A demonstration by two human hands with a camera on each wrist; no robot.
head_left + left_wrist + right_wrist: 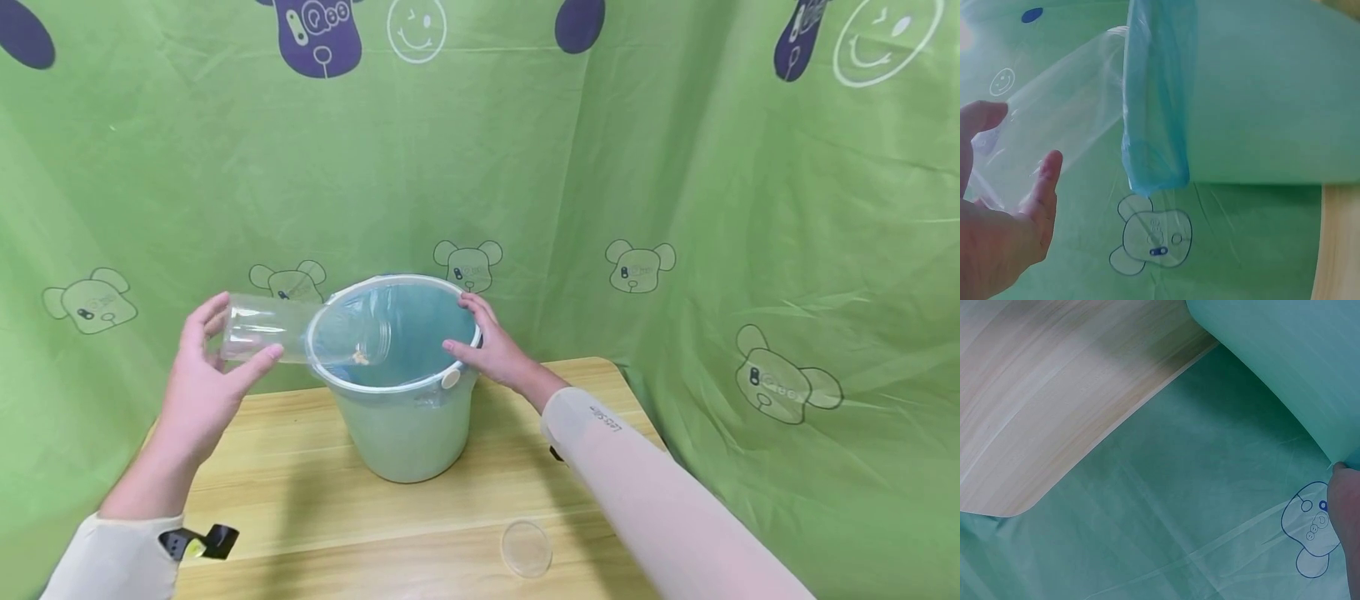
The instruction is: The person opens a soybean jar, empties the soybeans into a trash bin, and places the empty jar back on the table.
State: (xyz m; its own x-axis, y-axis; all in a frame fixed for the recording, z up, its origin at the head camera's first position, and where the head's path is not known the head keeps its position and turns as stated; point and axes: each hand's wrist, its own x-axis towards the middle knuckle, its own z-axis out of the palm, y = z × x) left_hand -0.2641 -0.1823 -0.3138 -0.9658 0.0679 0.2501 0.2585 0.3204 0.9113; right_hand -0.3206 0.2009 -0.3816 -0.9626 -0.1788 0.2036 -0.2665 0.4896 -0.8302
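My left hand [206, 379] grips the base end of a clear plastic jar [273, 329], thumb on the near side and fingers behind. The jar lies on its side, its mouth reaching over the left rim of a green trash can [408, 433]. A few small tan crumbs [360, 358] show near the jar's mouth. On the can's right rim, my right hand [495, 350] holds the edge, thumb inside and fingers over the far side. A thin blue bag [1157, 125] lines the can and folds over its rim.
A round clear lid [527, 548] lies flat on the wooden table [360, 550], in front of the can and to its right. Green printed cloth [525, 150] hangs behind the table and along its sides.
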